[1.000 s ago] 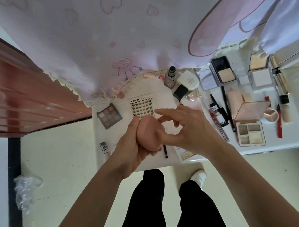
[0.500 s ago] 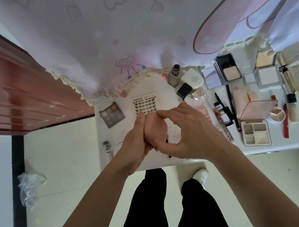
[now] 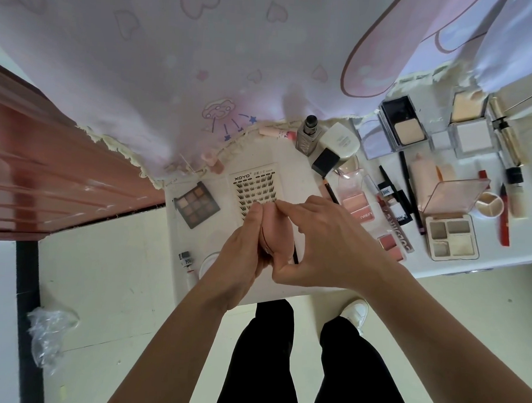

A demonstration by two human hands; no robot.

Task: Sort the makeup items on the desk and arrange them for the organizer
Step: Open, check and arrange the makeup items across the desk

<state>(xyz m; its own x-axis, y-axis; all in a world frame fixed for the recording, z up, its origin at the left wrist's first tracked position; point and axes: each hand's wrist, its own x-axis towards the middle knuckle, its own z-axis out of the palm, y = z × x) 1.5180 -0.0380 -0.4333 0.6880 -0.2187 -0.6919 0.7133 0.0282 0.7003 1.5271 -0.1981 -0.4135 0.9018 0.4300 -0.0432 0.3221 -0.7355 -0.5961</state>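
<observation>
While black trousers (image 3: 260, 362) stand nearest, the left hand (image 3: 241, 249) grips a pink egg-shaped item (image 3: 277, 232) just above the white surface (image 3: 293, 172), its fingers curled round the item's left side. The right hand (image 3: 327, 243) pinches the same item between thumb and forefinger. Behind them lies a lash tray (image 3: 253, 185), with a brown eyeshadow palette (image 3: 196, 204) to its left. Farthest hangs a pink printed cloth (image 3: 203, 76).
</observation>
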